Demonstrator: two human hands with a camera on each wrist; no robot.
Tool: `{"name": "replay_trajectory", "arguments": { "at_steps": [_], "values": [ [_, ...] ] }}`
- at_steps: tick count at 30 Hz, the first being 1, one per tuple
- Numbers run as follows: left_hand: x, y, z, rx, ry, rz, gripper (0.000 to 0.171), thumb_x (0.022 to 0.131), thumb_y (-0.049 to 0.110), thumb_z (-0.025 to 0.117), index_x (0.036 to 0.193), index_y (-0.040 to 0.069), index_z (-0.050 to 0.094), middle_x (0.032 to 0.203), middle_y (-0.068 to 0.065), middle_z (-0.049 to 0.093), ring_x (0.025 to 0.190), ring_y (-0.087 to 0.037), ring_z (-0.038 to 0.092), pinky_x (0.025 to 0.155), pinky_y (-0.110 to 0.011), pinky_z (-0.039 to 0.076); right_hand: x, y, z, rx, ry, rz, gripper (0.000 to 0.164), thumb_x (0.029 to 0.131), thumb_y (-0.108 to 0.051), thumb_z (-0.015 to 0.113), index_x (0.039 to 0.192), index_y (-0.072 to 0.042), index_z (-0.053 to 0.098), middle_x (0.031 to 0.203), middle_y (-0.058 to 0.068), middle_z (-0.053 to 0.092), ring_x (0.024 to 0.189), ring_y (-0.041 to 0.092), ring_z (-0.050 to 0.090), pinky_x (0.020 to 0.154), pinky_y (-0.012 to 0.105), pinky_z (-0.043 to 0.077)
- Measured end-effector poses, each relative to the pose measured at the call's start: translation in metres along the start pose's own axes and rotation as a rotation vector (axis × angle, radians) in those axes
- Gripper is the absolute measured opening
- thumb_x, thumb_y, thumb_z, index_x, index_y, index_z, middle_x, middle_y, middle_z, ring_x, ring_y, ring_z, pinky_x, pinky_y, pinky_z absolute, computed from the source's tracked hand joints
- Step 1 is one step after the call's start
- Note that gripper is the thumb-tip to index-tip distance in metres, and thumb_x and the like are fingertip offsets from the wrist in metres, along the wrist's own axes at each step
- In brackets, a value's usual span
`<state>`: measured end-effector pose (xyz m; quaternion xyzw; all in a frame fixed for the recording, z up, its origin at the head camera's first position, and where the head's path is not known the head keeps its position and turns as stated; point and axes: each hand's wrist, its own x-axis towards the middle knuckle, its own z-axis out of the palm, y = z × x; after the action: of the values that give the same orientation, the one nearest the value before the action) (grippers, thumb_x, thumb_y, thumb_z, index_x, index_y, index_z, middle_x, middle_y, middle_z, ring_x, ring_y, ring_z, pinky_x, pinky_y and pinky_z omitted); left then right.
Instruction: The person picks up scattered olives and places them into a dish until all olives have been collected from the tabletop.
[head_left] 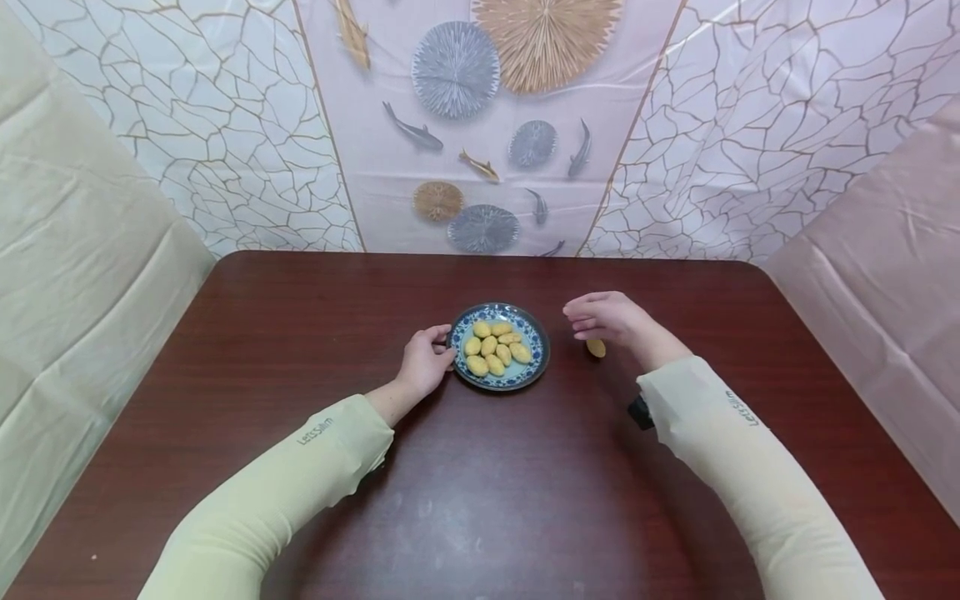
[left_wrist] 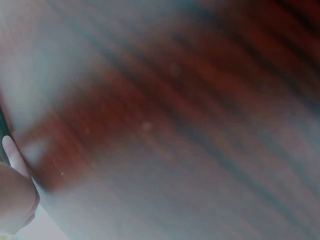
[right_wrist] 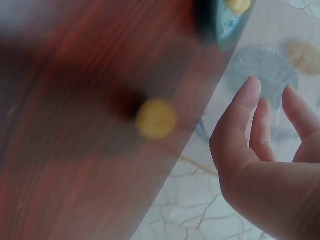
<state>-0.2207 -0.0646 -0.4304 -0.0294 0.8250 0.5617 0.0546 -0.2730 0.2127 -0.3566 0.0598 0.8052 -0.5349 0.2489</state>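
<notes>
A round plate with a dark rim and blue pattern stands on the table, bearing several yellow oval pieces that look like small potatoes. At its left edge my left hand holds the rim between thumb and fingers; the left wrist view shows only the thumb and part of that hand. To the right of the plate, my right hand is raised with fingers loosely bent and apart, holding nothing. One more yellow piece lies below it, partly covered by the hand in the head view.
The dark reddish-brown table has a glossy top. Behind it hangs a patterned cloth, and plain pale cloths close off both sides. A black object shows under the right sleeve's cuff.
</notes>
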Motion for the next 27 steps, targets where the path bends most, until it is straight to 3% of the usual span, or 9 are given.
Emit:
{"name": "replay_trajectory", "arguments": {
  "at_steps": [6, 11, 19, 27],
  "values": [
    [0.0, 0.0, 0.0, -0.008, -0.002, -0.002, 0.044, 0.091, 0.0, 0.053, 0.135, 0.0, 0.047, 0.121, -0.02, 0.046, 0.103, -0.028, 0.058, 0.073, -0.027, 0.06, -0.007, 0.017, -0.017, -0.008, -0.012, 0.011, 0.049, 0.093, -0.021, 0.057, 0.131, 0.005, 0.043, 0.088, -0.007, 0.063, 0.083, 0.009, 0.06, 0.078, 0.021, 0.058],
    [-0.001, 0.001, -0.001, -0.017, -0.001, 0.005, 0.044, 0.091, -0.001, 0.053, 0.135, -0.001, 0.047, 0.121, -0.021, 0.046, 0.102, -0.029, 0.058, 0.072, -0.027, 0.06, -0.008, 0.031, -0.024, 0.014, 0.01, 0.014, 0.041, 0.093, -0.016, 0.057, 0.125, 0.006, 0.046, 0.077, -0.014, 0.063, 0.076, 0.005, 0.058, 0.07, 0.018, 0.057],
    [0.0, 0.0, -0.001, -0.015, 0.003, 0.009, 0.044, 0.091, -0.001, 0.053, 0.134, -0.001, 0.047, 0.121, -0.021, 0.046, 0.103, -0.029, 0.059, 0.073, -0.026, 0.06, -0.005, 0.049, -0.029, 0.009, 0.032, 0.043, 0.041, 0.09, -0.012, 0.058, 0.124, 0.008, 0.046, 0.073, -0.015, 0.06, 0.075, 0.006, 0.054, 0.068, 0.018, 0.057],
    [-0.001, 0.002, -0.001, -0.016, -0.002, -0.002, 0.043, 0.091, -0.001, 0.054, 0.134, -0.001, 0.047, 0.121, -0.021, 0.046, 0.103, -0.029, 0.059, 0.073, -0.026, 0.06, -0.005, 0.053, -0.026, 0.024, 0.033, 0.049, 0.029, 0.088, -0.008, 0.06, 0.113, 0.004, 0.052, 0.072, -0.01, 0.058, 0.072, 0.008, 0.055, 0.065, 0.019, 0.058]
  ]
}}
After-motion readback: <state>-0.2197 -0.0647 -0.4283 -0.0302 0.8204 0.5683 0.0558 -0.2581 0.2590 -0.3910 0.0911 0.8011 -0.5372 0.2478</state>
